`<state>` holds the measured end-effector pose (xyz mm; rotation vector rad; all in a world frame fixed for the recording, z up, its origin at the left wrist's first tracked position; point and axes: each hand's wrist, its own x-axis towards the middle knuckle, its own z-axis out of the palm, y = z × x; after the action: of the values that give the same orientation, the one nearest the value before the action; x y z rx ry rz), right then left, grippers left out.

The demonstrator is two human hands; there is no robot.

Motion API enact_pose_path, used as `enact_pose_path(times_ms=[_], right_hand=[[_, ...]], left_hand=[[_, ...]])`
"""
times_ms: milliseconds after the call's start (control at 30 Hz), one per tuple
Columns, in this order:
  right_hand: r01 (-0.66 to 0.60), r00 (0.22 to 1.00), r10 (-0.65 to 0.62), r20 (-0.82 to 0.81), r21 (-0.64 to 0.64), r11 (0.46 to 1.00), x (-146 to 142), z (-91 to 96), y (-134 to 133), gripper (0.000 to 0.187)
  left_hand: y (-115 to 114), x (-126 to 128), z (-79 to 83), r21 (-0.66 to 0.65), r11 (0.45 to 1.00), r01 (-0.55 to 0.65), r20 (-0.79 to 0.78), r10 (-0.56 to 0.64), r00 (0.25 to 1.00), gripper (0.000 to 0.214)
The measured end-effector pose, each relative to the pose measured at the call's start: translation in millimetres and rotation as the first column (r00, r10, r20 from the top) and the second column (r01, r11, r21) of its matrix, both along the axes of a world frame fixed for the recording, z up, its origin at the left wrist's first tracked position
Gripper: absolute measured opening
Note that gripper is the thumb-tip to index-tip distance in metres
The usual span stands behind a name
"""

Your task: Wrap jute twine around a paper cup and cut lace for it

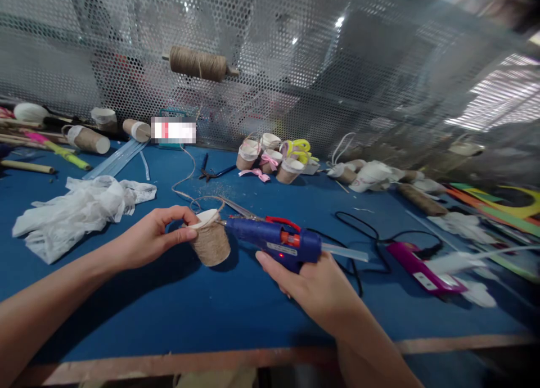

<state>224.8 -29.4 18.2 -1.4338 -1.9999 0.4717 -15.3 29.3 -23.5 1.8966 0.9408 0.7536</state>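
Note:
My left hand pinches the rim of a small paper cup wrapped in brown twine, holding it tilted over the blue table. My right hand grips a blue hot glue gun with a red light lit and a clear glue stick poking from its back. The gun's nozzle is at the cup's upper right edge; whether it touches cannot be told. Loose twine runs from the cup back toward a twine spool on the mesh wall. Scissors lie partly hidden behind the gun.
White lace is heaped at left, near clear glue sticks. Pliers lie at mid-table. Several decorated cups stand behind. A magenta power strip with a black cord is at right. The table's front edge is close.

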Motion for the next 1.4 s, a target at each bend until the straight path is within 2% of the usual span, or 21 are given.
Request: enact_pose_path(times_ms=[233,500,967,1200,1400], right_hand=[[0.024,1.000,-0.024,-0.009,-0.032,0.999,-1.4,0.9,-0.7,0.013],[0.009,1.000,-0.009,-0.010,0.004,1.000,0.0,-1.7,0.6,0.015],[0.001,0.999,-0.003,0.045,0.050,0.999,1.7,-9.2,-0.3,0.018],[-0.017,0.993,0.012,0.116,0.046,0.999,4.6,-6.8,-2.4,0.021],[-0.051,0.989,0.040,0.140,0.075,0.996,9.8,-17.0,-1.0,0.024]], left_hand=[[-0.4,-0.1,-0.5,0.002,1.000,-0.001,0.003,0.001,1.000,0.019],[-1.7,0.0,1.6,-0.010,1.000,-0.007,-0.008,0.007,1.000,0.020],[-2.1,0.2,1.9,-0.005,1.000,-0.016,-0.002,0.016,1.000,0.021],[-1.8,0.5,2.4,-0.006,1.000,-0.014,0.001,0.014,1.000,0.020],[-1.5,-0.2,1.3,-0.004,1.000,-0.011,0.000,0.011,1.000,0.021]])
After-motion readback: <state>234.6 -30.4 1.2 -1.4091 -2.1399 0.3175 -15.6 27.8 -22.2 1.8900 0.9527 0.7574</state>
